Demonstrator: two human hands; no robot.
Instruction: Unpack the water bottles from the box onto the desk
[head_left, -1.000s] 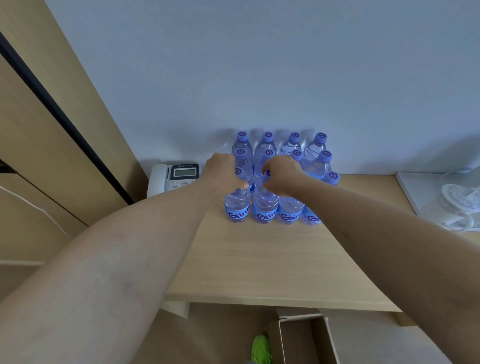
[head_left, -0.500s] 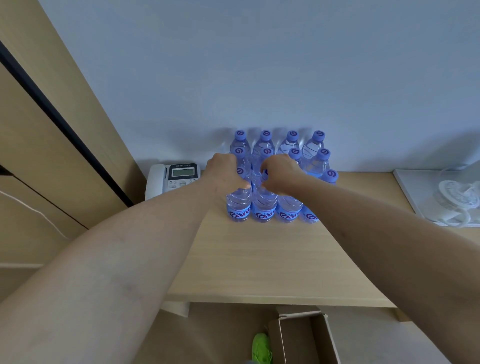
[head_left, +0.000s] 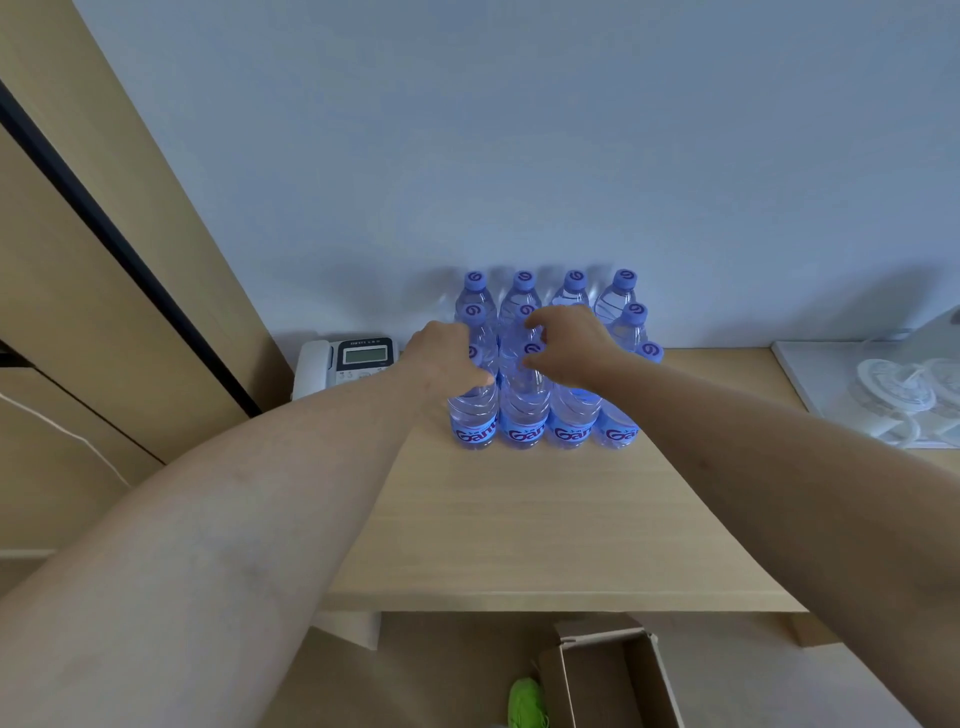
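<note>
Outstretched, the left hand (head_left: 444, 358) grips a front-row bottle (head_left: 471, 410) while the right hand (head_left: 569, 345) hovers loosely curled over its neighbours.

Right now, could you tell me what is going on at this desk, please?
A person is setting out clear plastic water bottles with blue caps in rows on the light wooden desk, against the wall. The left hand grips the front-left bottle, while the right hand hovers with loosened fingers over the bottles beside it. The brown cardboard box sits open on the floor below.
</note>
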